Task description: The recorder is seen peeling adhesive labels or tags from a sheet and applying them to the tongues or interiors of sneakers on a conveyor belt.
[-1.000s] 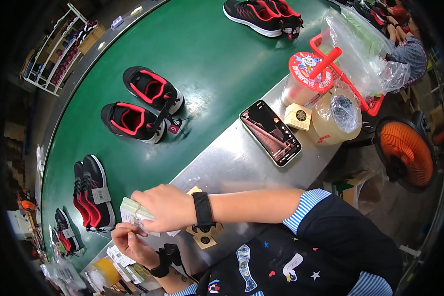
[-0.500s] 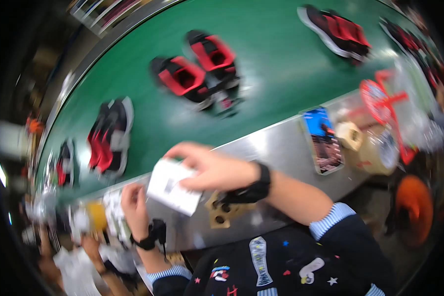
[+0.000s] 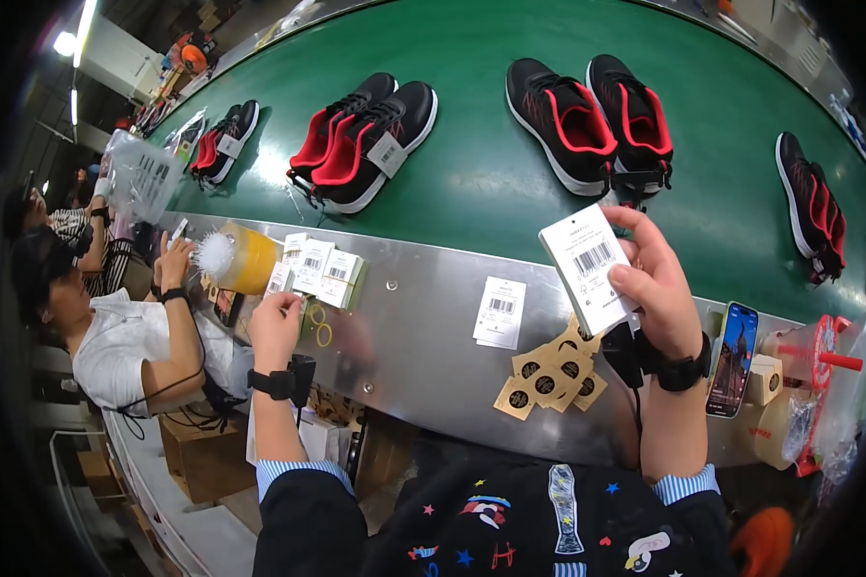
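Note:
My right hand [image 3: 659, 284] grips a stack of white hang tags [image 3: 590, 267] with printed barcodes, held up over the steel ledge. My left hand [image 3: 275, 332] is at the left end of the ledge, beside bundled tags [image 3: 338, 277]; its fingertips are pinched together, and what they hold, if anything, is hidden. Yellow rubber bands [image 3: 319, 325] lie just right of that hand. A few loose white tags [image 3: 499, 313] lie on the ledge between my hands. Gold square stickers [image 3: 546, 385] with dark round prints are spread below the held stack.
Black-and-red sneakers in pairs [image 3: 587, 130] rest on the green belt [image 3: 471, 216]; one pair at left [image 3: 366, 144] carries a white tag. A phone [image 3: 732, 361], tape roll [image 3: 784, 428] and red-lidded cup [image 3: 818, 351] stand at right. Co-workers [image 3: 130, 337] sit at left near a yellow container [image 3: 245, 258].
My left hand has moved away from the tag stack to the bundles at left. My right hand still holds its stack. The view has swung, and the shoes appear shifted.

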`<state>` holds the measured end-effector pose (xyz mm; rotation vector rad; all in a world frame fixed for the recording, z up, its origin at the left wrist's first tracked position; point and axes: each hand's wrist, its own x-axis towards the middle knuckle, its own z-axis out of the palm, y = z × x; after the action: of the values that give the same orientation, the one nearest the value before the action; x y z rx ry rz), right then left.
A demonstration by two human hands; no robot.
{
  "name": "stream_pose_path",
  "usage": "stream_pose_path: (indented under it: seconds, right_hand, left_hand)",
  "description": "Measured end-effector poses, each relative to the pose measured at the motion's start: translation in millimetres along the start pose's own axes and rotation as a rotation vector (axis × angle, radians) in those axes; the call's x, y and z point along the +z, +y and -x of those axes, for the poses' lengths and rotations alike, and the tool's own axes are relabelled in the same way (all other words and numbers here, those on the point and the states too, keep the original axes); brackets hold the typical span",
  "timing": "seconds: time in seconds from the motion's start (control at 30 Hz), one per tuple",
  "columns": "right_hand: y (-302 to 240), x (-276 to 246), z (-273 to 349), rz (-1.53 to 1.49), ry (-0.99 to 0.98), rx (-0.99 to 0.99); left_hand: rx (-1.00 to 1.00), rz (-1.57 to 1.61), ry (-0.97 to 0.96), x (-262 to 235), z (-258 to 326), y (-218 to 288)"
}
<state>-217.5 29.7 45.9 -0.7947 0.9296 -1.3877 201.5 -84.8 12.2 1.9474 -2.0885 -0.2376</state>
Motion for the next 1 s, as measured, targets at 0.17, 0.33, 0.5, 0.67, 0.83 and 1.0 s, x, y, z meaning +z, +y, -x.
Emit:
stream_pose_path:
  seconds: [0.17, 0.33, 0.5, 0.67, 0.83, 1.0]
  right_hand:
    - [3, 4, -1, 0.038, -0.032, 0.017]
    - [11, 22, 1, 0.043, -0.058, 0.032]
    - [32, 29, 5, 0.312, -0.056, -0.106]
    - [22, 36, 2, 0.753, -0.046, -0.165]
    - [8, 9, -6, 0.632, 0.283, -0.32]
    - [2, -8, 0, 0.537, 0.434, -0.468]
  left_hand:
    - [0.122, -0.075, 0.045, 8, 5, -8]
    - [-0.024, 0.544, -0.097, 13, 27, 67]
    - [0.154, 1.486, -0.668, 36, 50, 177]
    - [0.031, 1.513, -0.748, 45, 36, 205]
    - [0.056, 1.331, -0.895, 68, 12, 188]
    - [0.136, 0.926, -0.963, 88, 3, 185]
